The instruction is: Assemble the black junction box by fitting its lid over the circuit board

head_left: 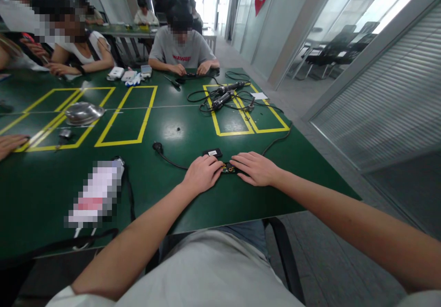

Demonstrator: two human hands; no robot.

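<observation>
A small dark device (228,168) with its inner parts exposed lies on the green table, between my two hands. My left hand (202,173) is closed round its left end, fingertips on the edge. The right end is under the fingers of my right hand (255,168), which are pressed together over it. Just behind my left hand lies a black rectangular piece (212,152) with a white label. A black cable with a plug (157,147) runs to the device from the left, and another cable (278,140) leads away at the right.
Two black cylindrical tools (222,100) with tangled cables lie farther back. A metal bowl (83,113) and a blurred-out pale object (96,192) with a black strap are at the left. Across the green table (165,187) sits a person (182,49); another person's hand (12,145) rests at far left.
</observation>
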